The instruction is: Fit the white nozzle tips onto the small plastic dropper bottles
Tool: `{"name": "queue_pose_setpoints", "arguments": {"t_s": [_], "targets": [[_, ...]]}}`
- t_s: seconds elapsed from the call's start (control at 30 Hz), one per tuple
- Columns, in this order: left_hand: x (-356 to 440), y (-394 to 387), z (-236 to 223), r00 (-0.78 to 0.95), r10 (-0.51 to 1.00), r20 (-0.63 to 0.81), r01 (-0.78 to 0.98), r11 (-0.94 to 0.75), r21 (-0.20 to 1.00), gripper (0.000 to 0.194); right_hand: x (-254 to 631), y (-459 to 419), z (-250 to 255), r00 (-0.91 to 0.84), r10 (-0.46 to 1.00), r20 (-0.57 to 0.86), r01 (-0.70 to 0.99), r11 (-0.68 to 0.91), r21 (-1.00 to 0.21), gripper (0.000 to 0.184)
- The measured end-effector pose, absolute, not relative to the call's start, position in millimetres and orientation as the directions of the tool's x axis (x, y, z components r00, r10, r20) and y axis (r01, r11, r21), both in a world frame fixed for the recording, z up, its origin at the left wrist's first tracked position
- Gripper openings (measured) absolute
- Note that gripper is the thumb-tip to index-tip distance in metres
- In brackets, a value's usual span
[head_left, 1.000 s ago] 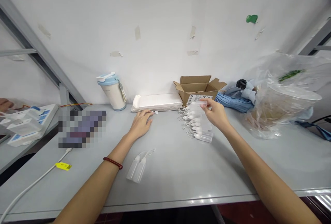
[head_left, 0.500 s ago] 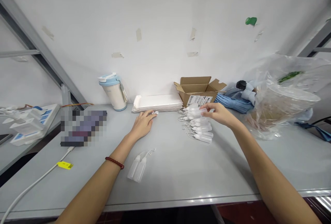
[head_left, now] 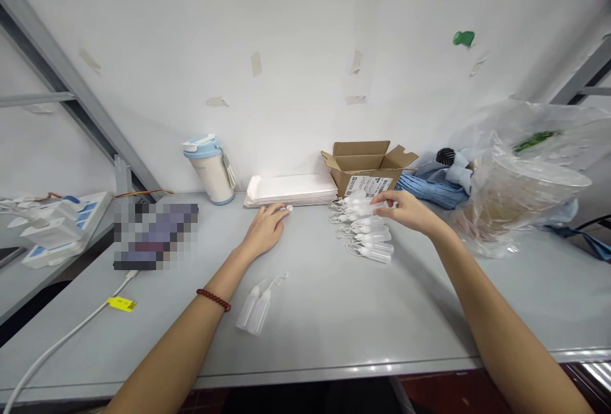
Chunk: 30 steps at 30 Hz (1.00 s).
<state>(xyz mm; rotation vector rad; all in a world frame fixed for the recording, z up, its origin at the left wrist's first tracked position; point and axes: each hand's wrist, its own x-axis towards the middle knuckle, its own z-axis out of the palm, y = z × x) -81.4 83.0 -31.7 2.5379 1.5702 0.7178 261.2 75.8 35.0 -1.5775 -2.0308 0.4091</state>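
My left hand [head_left: 262, 230] rests on the grey table, its fingers bent together with the tips on a small white piece [head_left: 289, 208]; the fingers partly cover it. At the upper end of a row of clear plastic dropper bottles [head_left: 375, 235], my right hand [head_left: 405, 211] has thumb and forefinger around the base of one bottle [head_left: 370, 207]. The bottles lie on their sides, with white caps and thin loops pointing left. Two more dropper bottles [head_left: 254, 312] lie side by side near my left forearm.
Behind the bottles stands an open cardboard box [head_left: 365, 175], beside a stack of flat white packs [head_left: 292, 189]. A blue-lidded tumbler [head_left: 210, 172] is at the back left, near a blurred-out device [head_left: 155, 239] with a white cable. A plastic-wrapped tub [head_left: 522, 200] and blue cloth [head_left: 432, 188] are at the right.
My right hand has lowered a dropper bottle from above the upper end of the row onto it, and its fingers have since barely moved. My left hand stays almost in place.
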Motion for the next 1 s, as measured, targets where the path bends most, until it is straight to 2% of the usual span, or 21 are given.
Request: {"name": "queue_pose_setpoints", "arguments": {"t_s": [0.2, 0.33, 0.4, 0.43, 0.5, 0.57, 0.63, 0.7, 0.8, 0.9, 1.0], "targets": [[-82.1, 85.4, -33.1, 0.356, 0.854, 0.380, 0.772, -0.497, 0.395, 0.040, 257.0, 74.9, 35.8, -0.154, 0.945, 0.289, 0.810, 0.288, -0.511, 0.017], [-81.6, 85.6, -32.0, 0.300, 0.877, 0.376, 0.739, -0.463, 0.490, 0.034, 232.1, 66.0, 36.3, -0.137, 0.859, 0.494, 0.792, 0.394, -0.466, 0.010], [-80.9, 84.8, -30.4, 0.274, 0.891, 0.361, 0.736, -0.436, 0.518, 0.032, 209.8, 52.5, 33.4, -0.206, 0.805, 0.556, 0.747, 0.497, -0.442, 0.011], [-80.4, 84.2, -29.3, 0.257, 0.901, 0.350, 0.733, -0.418, 0.536, 0.031, 196.9, 42.9, 31.0, -0.279, 0.789, 0.547, 0.702, 0.556, -0.444, 0.014], [-79.1, 82.9, -27.0, 0.215, 0.922, 0.323, 0.726, -0.372, 0.579, 0.031, 169.8, 19.5, 25.1, -0.504, 0.745, 0.438, 0.578, 0.667, -0.470, 0.022], [-77.7, 81.6, -24.8, 0.169, 0.942, 0.291, 0.711, -0.321, 0.626, 0.033, 144.3, -5.1, 19.0, -0.725, 0.621, 0.297, 0.436, 0.748, -0.501, 0.034], [-76.3, 80.5, -22.8, 0.126, 0.958, 0.258, 0.687, -0.272, 0.674, 0.031, 123.6, -25.3, 13.1, -0.853, 0.477, 0.214, 0.329, 0.807, -0.490, 0.045], [-75.5, 79.8, -21.1, 0.089, 0.968, 0.234, 0.654, -0.234, 0.719, 0.026, 109.0, -37.7, 7.0, -0.892, 0.404, 0.202, 0.279, 0.845, -0.457, 0.052], [-75.3, 79.8, -20.2, 0.041, 0.976, 0.214, 0.593, -0.196, 0.781, 0.024, 98.2, -43.7, -2.2, -0.919, 0.347, 0.189, 0.262, 0.894, -0.364, 0.053], [-76.1, 81.2, -21.6, 0.004, 0.980, 0.198, 0.522, -0.171, 0.836, 0.028, 95.7, -43.5, -8.2, -0.925, 0.329, 0.191, 0.267, 0.920, -0.288, 0.049], [-76.5, 82.1, -23.8, -0.005, 0.984, 0.176, 0.443, -0.156, 0.883, 0.033, 96.7, -42.8, -8.5, -0.920, 0.345, 0.183, 0.290, 0.917, -0.273, 0.044]]}}
